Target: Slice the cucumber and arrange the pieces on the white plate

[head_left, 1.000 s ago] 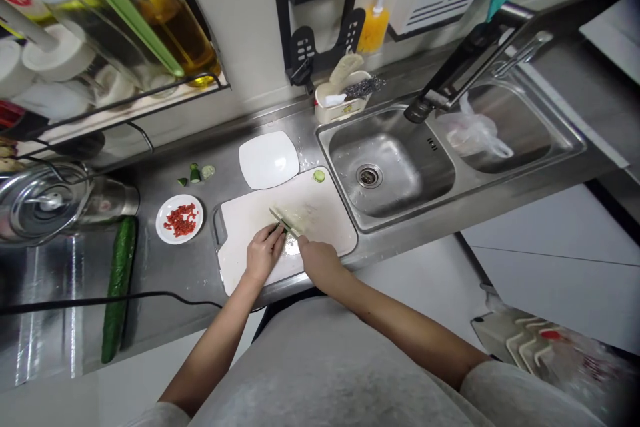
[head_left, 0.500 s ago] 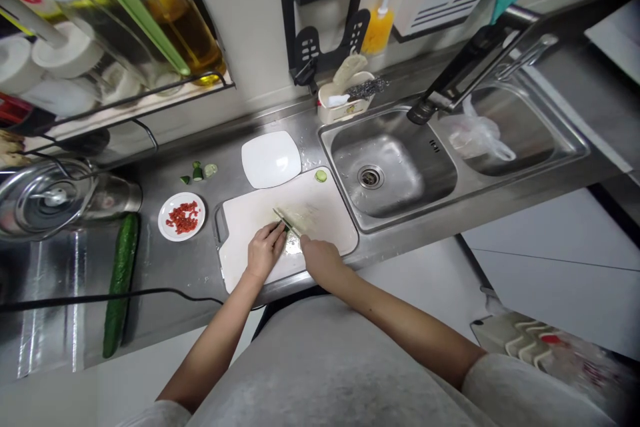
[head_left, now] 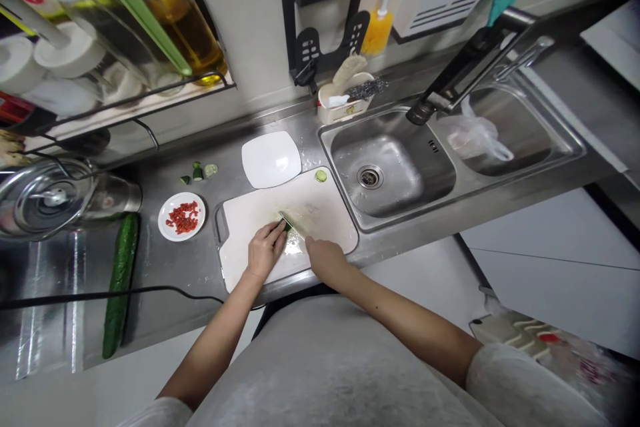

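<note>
A white cutting board [head_left: 250, 217] lies on the steel counter in front of me. My left hand [head_left: 265, 252] is curled, pressing down on a piece of cucumber [head_left: 287, 227] on the board, only its green end showing. My right hand [head_left: 326, 260] is closed round the handle of a knife [head_left: 293, 225], whose blade rests across the cucumber right beside my left fingertips. Pale cut pieces lie on the board just beyond the blade. One cucumber slice [head_left: 321, 175] sits at the board's far right corner.
A white square plate [head_left: 271, 159] lies behind the board; a small dish of red chopped bits [head_left: 181, 217] and a whole cucumber [head_left: 119, 282] lie left. Cucumber ends [head_left: 197, 172] sit on the counter. The double sink [head_left: 395, 170] is right, with a black cable [head_left: 100, 297] near the counter's front.
The knife and my right hand have shifted slightly right and toward me along the cucumber. My left hand has stayed in place on the board.
</note>
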Demonstrator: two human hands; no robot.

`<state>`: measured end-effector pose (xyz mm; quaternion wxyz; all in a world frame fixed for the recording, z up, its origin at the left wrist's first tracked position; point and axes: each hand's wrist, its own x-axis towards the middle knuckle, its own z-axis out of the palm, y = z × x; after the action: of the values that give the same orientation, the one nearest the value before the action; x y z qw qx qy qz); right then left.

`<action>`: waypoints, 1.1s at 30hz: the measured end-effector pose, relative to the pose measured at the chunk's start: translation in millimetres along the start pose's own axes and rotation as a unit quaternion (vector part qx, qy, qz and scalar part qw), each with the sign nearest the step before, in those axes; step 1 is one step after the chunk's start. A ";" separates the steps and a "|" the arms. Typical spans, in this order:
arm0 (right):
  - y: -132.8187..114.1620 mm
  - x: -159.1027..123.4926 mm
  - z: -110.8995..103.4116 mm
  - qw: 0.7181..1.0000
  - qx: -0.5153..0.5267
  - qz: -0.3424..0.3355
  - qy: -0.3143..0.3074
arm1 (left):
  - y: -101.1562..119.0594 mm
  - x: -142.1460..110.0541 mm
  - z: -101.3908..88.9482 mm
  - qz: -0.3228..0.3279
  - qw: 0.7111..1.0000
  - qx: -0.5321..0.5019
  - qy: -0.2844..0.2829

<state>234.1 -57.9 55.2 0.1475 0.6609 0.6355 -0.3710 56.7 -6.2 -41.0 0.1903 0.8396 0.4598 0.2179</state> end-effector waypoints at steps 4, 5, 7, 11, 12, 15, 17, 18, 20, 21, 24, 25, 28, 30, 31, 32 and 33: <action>1.7 0.7 1.5 1.000 0.004 0.001 -0.008 | -0.9 0.5 0.0 0.000 1.000 -0.007 -0.003; 2.2 0.9 2.0 1.000 0.005 0.001 -0.010 | -1.1 0.6 0.0 0.000 1.000 -0.009 -0.003; 3.5 1.4 2.8 1.000 0.006 0.000 -0.009 | -1.3 0.7 0.0 -0.001 1.000 -0.011 -0.004; 7.2 1.6 3.6 1.000 0.008 -0.004 -0.008 | 0.3 1.3 -0.9 -0.003 1.000 -0.016 -0.002; 8.1 1.9 3.6 1.000 0.008 -0.006 -0.009 | 1.0 1.5 -1.3 -0.001 1.000 -0.017 -0.001; 10.1 5.0 3.9 1.000 0.005 -0.013 -0.009 | 2.3 2.2 -2.2 0.002 1.000 -0.019 0.003; 10.4 8.4 5.7 1.000 0.005 -0.015 -0.007 | 1.9 2.3 -2.0 0.002 1.000 -0.018 0.003; 10.1 10.0 7.3 1.000 0.006 -0.013 -0.006 | 1.4 2.3 -1.8 0.001 1.000 -0.017 0.002; 8.9 12.8 11.5 1.000 0.007 -0.004 -0.008 | 0.3 2.1 -1.1 -0.001 1.000 -0.018 -0.002; 8.1 13.7 13.8 1.000 0.008 0.000 -0.008 | 0.0 2.1 -1.0 -0.003 1.000 -0.018 -0.004; 6.3 14.4 18.4 1.000 0.008 0.005 -0.003 | 1.6 2.7 -2.4 -0.008 1.000 -0.017 -0.006; 6.5 13.9 18.5 1.000 0.006 0.005 0.000 | 3.0 3.0 -3.4 -0.010 1.000 -0.016 -0.007; 11.6 10.5 15.1 1.000 -0.007 0.010 0.009 | 8.8 3.6 -7.4 -0.027 1.000 -0.010 -0.006; 18.9 6.6 11.6 0.999 -0.026 0.017 0.017 | 12.4 3.7 -9.9 -0.059 0.998 -0.012 0.002; 23.4 4.4 10.2 0.999 -0.036 0.020 0.026 | 13.8 4.1 -11.0 -0.081 0.997 -0.018 0.008; 28.3 2.2 9.2 0.998 -0.045 0.026 0.039 | 14.7 4.8 -12.0 -0.104 0.994 -0.027 0.016; 33.4 0.2 8.6 0.997 -0.053 0.030 0.056 | 15.3 6.1 -13.2 -0.128 0.991 -0.041 0.027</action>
<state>263.2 -68.5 39.9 0.1576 0.6911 0.6412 -0.2940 63.0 -7.2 -20.9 0.2384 0.7590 0.5594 0.2325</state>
